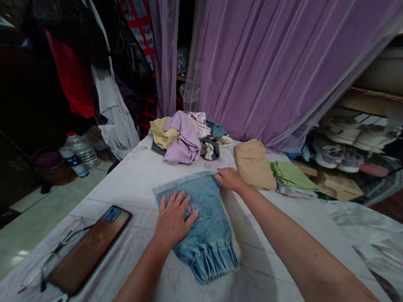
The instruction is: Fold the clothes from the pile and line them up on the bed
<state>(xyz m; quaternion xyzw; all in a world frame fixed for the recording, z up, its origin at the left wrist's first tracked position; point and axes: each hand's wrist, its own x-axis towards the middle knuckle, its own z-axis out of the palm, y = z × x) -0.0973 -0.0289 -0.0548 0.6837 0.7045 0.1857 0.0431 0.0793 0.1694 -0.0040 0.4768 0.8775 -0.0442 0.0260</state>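
A pair of blue denim shorts (212, 231) lies folded on the white cloth-covered surface in front of me. Its gathered elastic edge points towards me and a pale hem band runs along the far side. Pink embroidery marks the pocket. My left hand (173, 216) rests flat on the denim, fingers spread, beside the embroidery. At the far right corner of the hem, my right hand (230, 178) is closed on the fabric; its fingertips are partly hidden. Beyond lies a loose heap of clothes with a lilac garment (185, 138) and a yellow one (164, 133).
Folded tan clothing (254, 164) and a green folded piece (293, 176) lie to the right. A phone (92, 249) and eyeglasses (51, 256) sit at the near left. Purple curtains (257, 57) hang behind. A shoe rack (360, 131) stands at right.
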